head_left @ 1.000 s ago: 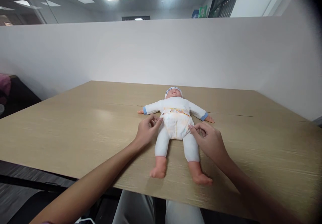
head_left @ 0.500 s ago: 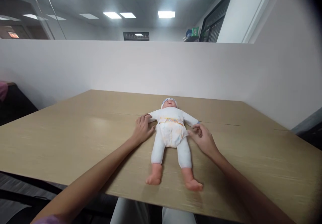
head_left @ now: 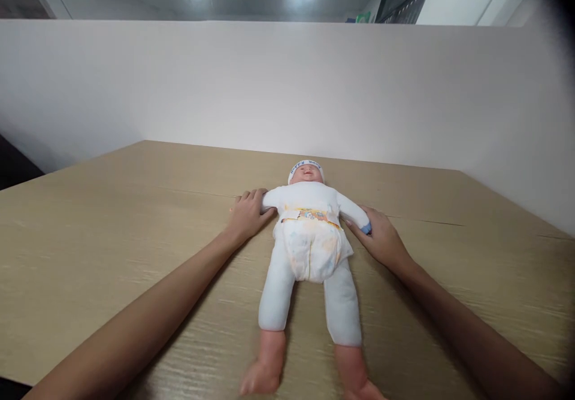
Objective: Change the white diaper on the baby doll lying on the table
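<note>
A baby doll [head_left: 308, 196] lies on its back on the wooden table [head_left: 135, 232], its head toward the wall and its bare feet toward me. It wears a white suit, a white headband with blue lettering, and a diaper [head_left: 309, 250] fastened round its waist over the suit. My left hand [head_left: 248, 214] is closed around the doll's arm on the left, covering that arm's end. On the other side my right hand [head_left: 381, 235] grips the doll's other arm near its blue cuff, thumb underneath and fingers behind it.
A pale wall [head_left: 287, 88] rises behind the table's far edge, with glass above it. Thin seams run across the tabletop. A dark object [head_left: 18, 163] stands beyond the table's left edge.
Both hands have closed on the doll's arms; the right one was loosely curled beside the diaper earlier. My view has tipped down and moved closer, so the doll looks larger.
</note>
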Available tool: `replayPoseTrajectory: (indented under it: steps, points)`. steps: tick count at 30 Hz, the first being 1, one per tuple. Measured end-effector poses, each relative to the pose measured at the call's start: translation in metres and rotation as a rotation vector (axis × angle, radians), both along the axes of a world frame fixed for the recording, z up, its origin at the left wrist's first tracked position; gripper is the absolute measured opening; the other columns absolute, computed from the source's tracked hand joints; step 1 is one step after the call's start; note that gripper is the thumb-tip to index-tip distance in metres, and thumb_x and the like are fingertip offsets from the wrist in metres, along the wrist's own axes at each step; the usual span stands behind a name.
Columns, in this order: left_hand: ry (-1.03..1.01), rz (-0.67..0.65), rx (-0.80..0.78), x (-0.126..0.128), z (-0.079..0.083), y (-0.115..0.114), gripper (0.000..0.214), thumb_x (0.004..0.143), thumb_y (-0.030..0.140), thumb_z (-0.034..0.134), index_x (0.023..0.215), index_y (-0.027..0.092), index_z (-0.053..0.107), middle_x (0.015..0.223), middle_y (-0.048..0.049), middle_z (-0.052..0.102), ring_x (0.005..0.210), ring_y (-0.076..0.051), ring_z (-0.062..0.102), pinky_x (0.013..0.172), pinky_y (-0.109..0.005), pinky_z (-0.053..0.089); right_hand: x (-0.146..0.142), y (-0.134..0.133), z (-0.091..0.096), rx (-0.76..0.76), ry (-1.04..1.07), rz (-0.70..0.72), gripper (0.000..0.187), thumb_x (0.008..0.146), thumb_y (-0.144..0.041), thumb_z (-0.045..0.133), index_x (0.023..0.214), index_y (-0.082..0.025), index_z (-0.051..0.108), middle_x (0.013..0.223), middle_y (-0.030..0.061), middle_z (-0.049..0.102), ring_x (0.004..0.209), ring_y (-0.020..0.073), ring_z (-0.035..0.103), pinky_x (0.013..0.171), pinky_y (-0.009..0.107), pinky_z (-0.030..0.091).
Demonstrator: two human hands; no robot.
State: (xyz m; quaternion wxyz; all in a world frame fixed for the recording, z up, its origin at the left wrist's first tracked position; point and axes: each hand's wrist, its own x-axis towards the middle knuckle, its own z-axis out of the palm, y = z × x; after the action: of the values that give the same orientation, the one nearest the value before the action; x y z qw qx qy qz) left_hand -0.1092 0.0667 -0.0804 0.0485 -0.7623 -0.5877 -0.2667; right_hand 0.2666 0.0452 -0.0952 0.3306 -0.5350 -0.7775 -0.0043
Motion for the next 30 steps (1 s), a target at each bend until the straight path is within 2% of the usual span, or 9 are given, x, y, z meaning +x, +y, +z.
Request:
replayPoseTrajectory:
  steps: [6, 9, 12, 16, 20, 24, 27, 30]
  points:
    - [-0.019, 0.011, -0.037, -0.002, 0.001, 0.001, 0.046, 0.095, 0.048, 0.059, 0.130, 0.019, 0.059, 0.117, -0.0133, 0.072, 0.109, -0.034, 0.061, 0.096, -0.044, 0.042, 0.001, 0.000, 0.000, 0.004, -0.023, -0.020, 0.055, 0.100, -0.066, 0.050, 0.125, -0.019, 0.064, 0.118, 0.0134, 0.073, 0.106, 0.0330, 0.064, 0.092, 0.042, 0.047]
    - [-0.041, 0.018, -0.069, -0.001, 0.009, -0.005, 0.045, 0.095, 0.048, 0.061, 0.129, 0.019, 0.060, 0.116, -0.0139, 0.072, 0.111, -0.034, 0.061, 0.097, -0.043, 0.042, -0.001, -0.004, 0.005, -0.027, 0.009, -0.018, 0.056, 0.100, -0.067, 0.049, 0.122, -0.018, 0.065, 0.117, 0.0144, 0.073, 0.106, 0.0325, 0.065, 0.092, 0.041, 0.047]
    - [-0.063, 0.053, -0.105, 0.005, 0.022, -0.024, 0.046, 0.094, 0.047, 0.061, 0.128, 0.016, 0.060, 0.118, -0.0175, 0.071, 0.115, -0.036, 0.060, 0.100, -0.044, 0.041, -0.009, -0.015, 0.014, -0.075, 0.045, -0.025, 0.060, 0.098, -0.068, 0.049, 0.120, -0.015, 0.066, 0.117, 0.0176, 0.072, 0.107, 0.0328, 0.065, 0.094, 0.041, 0.047]
    - [-0.118, 0.134, -0.158, 0.019, 0.040, -0.070, 0.040, 0.094, 0.042, 0.060, 0.123, 0.015, 0.059, 0.116, -0.0200, 0.071, 0.112, -0.036, 0.063, 0.093, -0.043, 0.043, -0.020, -0.044, 0.028, -0.158, 0.087, -0.082, 0.057, 0.097, -0.066, 0.051, 0.117, -0.015, 0.067, 0.109, 0.0163, 0.075, 0.095, 0.0297, 0.067, 0.081, 0.037, 0.048]
    - [-0.186, 0.179, -0.205, 0.028, 0.056, -0.143, 0.035, 0.089, 0.046, 0.064, 0.108, 0.019, 0.056, 0.102, -0.0166, 0.073, 0.091, -0.033, 0.068, 0.074, -0.037, 0.044, -0.018, -0.094, 0.050, -0.222, 0.122, -0.080, 0.050, 0.093, -0.063, 0.059, 0.116, -0.020, 0.070, 0.102, 0.0086, 0.077, 0.086, 0.0250, 0.068, 0.072, 0.031, 0.047]
    - [-0.348, 0.119, -0.364, 0.032, 0.065, -0.250, 0.042, 0.081, 0.049, 0.071, 0.104, 0.022, 0.047, 0.094, -0.0109, 0.071, 0.082, -0.031, 0.069, 0.064, -0.033, 0.042, -0.004, -0.174, 0.076, -0.318, 0.176, -0.005, 0.046, 0.090, -0.063, 0.064, 0.109, -0.022, 0.070, 0.096, 0.0038, 0.076, 0.084, 0.0239, 0.067, 0.073, 0.032, 0.047]
    - [-0.451, -0.014, -0.430, 0.035, 0.058, -0.346, 0.043, 0.081, 0.046, 0.070, 0.105, 0.025, 0.042, 0.096, -0.0076, 0.068, 0.088, -0.031, 0.070, 0.068, -0.034, 0.046, 0.005, -0.243, 0.093, -0.374, 0.224, 0.104, 0.043, 0.092, -0.061, 0.065, 0.111, -0.022, 0.068, 0.102, 0.0044, 0.076, 0.090, 0.0253, 0.067, 0.080, 0.034, 0.049]
    - [-0.503, -0.112, -0.495, 0.036, 0.035, -0.435, 0.038, 0.079, 0.036, 0.072, 0.108, 0.027, 0.049, 0.100, -0.0066, 0.068, 0.092, -0.033, 0.071, 0.075, -0.041, 0.052, 0.007, -0.309, 0.100, -0.404, 0.226, 0.180, 0.041, 0.093, -0.058, 0.066, 0.114, -0.023, 0.067, 0.106, 0.0055, 0.075, 0.097, 0.0274, 0.066, 0.088, 0.038, 0.050]
